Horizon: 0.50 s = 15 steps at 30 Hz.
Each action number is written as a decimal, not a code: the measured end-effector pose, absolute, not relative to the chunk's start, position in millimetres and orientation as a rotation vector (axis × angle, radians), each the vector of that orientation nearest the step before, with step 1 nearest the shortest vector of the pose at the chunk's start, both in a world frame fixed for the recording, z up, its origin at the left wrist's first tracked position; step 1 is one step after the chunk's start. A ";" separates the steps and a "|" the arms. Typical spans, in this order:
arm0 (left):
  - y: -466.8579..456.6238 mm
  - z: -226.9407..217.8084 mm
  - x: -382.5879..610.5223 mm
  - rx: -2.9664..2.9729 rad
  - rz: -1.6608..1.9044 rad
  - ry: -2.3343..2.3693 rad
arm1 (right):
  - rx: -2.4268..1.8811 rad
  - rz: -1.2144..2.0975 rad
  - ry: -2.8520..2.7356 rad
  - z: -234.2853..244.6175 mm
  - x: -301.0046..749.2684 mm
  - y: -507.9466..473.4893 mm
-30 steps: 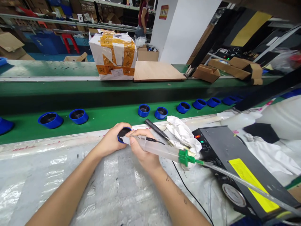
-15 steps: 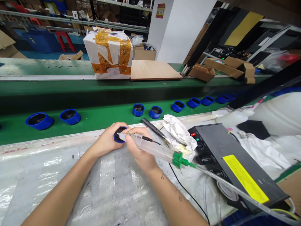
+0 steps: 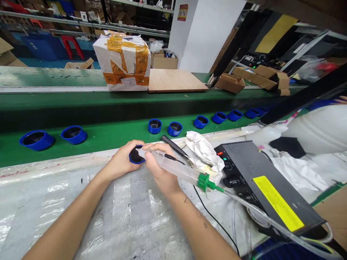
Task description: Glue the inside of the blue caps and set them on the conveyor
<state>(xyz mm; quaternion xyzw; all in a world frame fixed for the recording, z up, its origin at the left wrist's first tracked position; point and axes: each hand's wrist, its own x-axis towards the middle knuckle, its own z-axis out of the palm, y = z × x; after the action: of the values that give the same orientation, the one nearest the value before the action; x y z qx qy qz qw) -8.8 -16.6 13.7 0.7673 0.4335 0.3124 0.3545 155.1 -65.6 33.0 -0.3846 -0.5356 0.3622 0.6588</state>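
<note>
My left hand is closed around a blue ring-shaped cup with a black inside, its opening tilted toward me. In my right hand lies a clear dispensing syringe, gripped near its front end. Its tip reaches into the mouth of the cup; the exact contact point is too small to make out. A green cap closes the syringe's rear, and a clear hose runs from it to the lower right. A thin black cable joins the syringe near my fingers.
Several similar blue cups stand along the green conveyor belt beyond the table edge. At right are a dark control box, crumpled white paper, a black-handled brush and a large white jug. A taped carton stands behind.
The camera view has shifted slightly, and the belt's cups sit farther left in the picture. The held cup's opening shows a little more; both hands keep their grips.
</note>
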 end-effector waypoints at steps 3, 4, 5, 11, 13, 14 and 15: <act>-16.1 11.7 -8.9 1.998 0.808 1.126 | -0.880 0.811 -1.197 32.9 155.8 -64.3; -15.9 11.5 -8.9 1.997 0.810 1.132 | -0.881 0.809 -1.192 32.9 156.2 -63.9; -15.9 11.4 -8.8 1.994 0.812 1.136 | -0.882 0.807 -1.189 32.9 156.6 -63.7; -16.2 13.6 -7.9 1.950 0.802 1.125 | -0.896 0.794 -1.193 33.8 159.4 -64.0; -16.2 13.3 -7.9 1.956 0.813 1.130 | -0.894 0.780 -1.194 34.9 160.4 -64.2; -16.2 12.9 -8.0 1.962 0.819 1.133 | -0.895 0.771 -1.193 35.6 160.8 -64.2; -16.2 12.5 -8.0 1.966 0.824 1.133 | -0.898 0.760 -1.191 36.4 161.4 -64.1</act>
<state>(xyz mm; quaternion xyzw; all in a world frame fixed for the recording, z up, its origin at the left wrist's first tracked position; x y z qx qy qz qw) -8.0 -16.2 12.5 0.7612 0.4386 0.3189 0.3557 161.4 -64.1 36.4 -0.3983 -0.5285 0.3370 0.6697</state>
